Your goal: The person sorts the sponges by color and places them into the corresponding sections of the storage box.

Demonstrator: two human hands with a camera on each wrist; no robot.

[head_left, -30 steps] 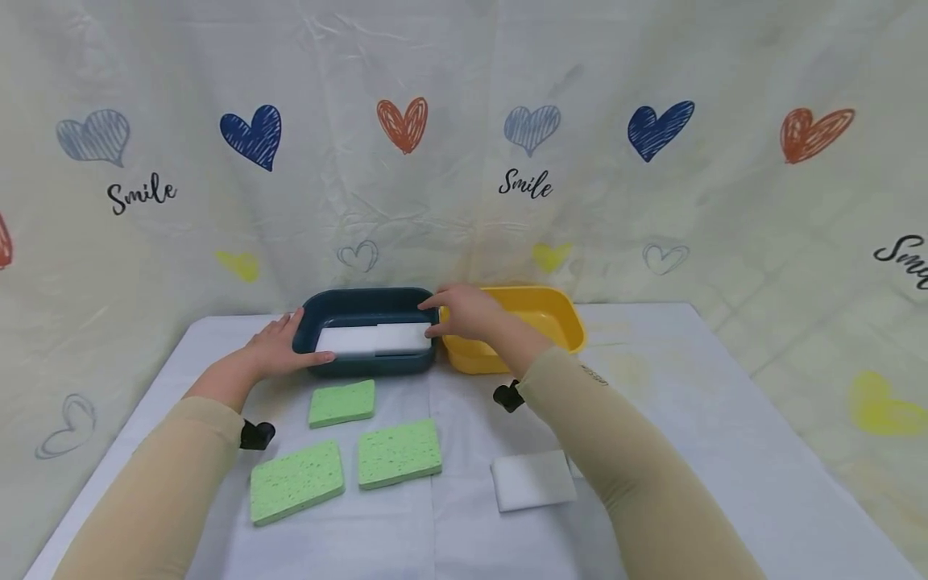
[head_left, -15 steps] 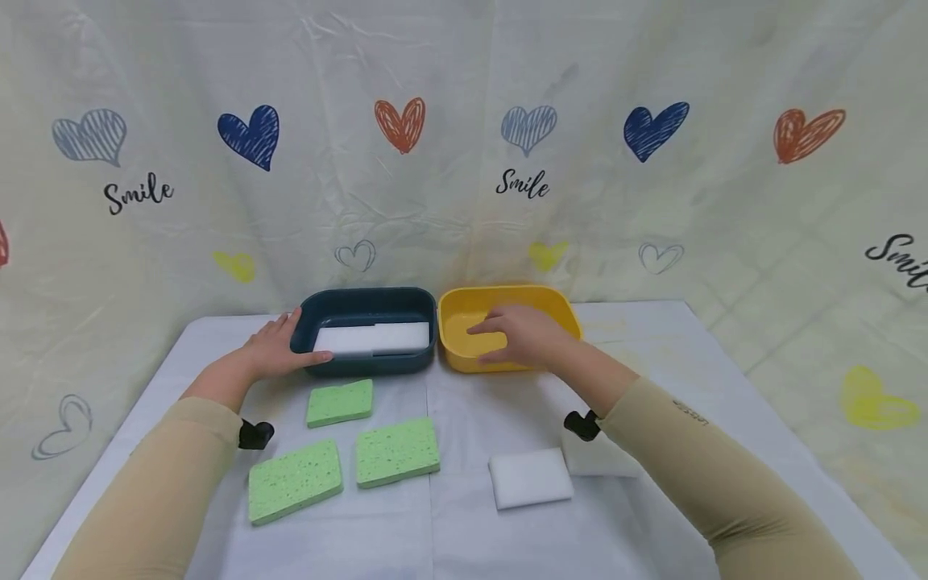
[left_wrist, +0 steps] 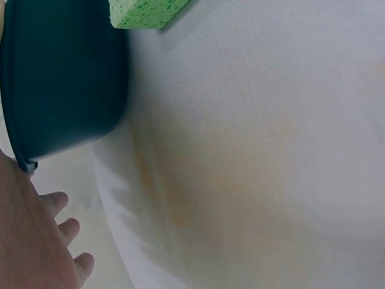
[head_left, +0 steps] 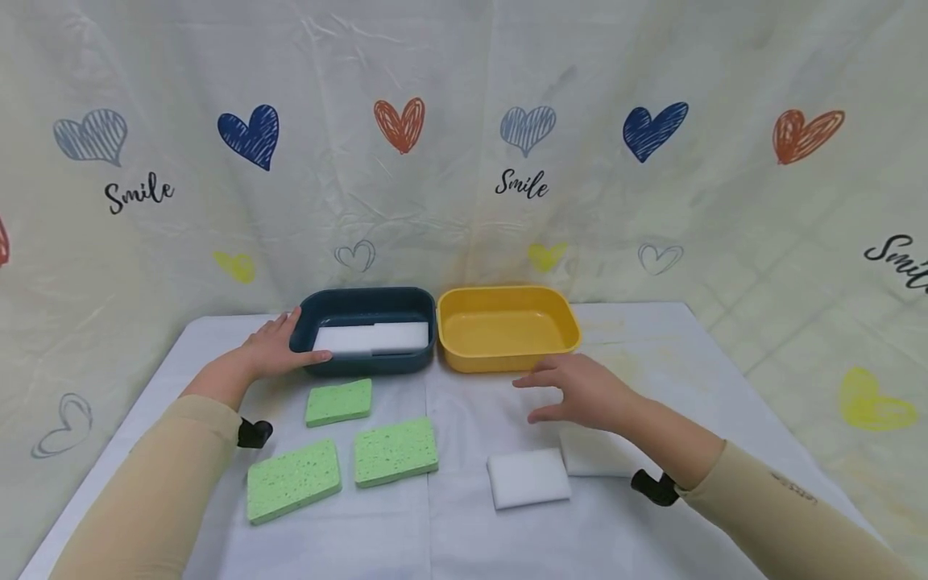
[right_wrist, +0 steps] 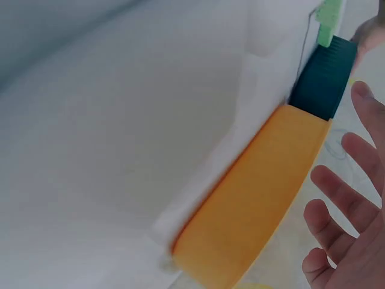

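My left hand (head_left: pixel 277 346) rests at the left end of a dark teal plastic bin (head_left: pixel 362 367), its thumb on the front rim and its fingers spread along the side. Two white sponges (head_left: pixel 346 340) lie side by side in that bin. My right hand (head_left: pixel 580 393), fingers loosely bent and holding nothing, hovers in front of a yellow bin (head_left: pixel 482 364). Below it a white sponge (head_left: pixel 529 478) lies on the table, and beside that another white sponge (head_left: pixel 596 453) is partly hidden by the right hand and wrist.
Three green speckled sponges lie left of centre: a small sponge (head_left: pixel 338 403) near the teal bin, a left sponge (head_left: pixel 293 482) and a middle sponge (head_left: pixel 396 453) nearer the front. A white cloth covers the table (head_left: pixel 464 540). Behind the bins hangs a heart-printed curtain (head_left: pixel 449 217).
My right hand has moved from the teal bin's right end across the yellow bin, then right and toward me. The left hand has stayed on the teal bin.
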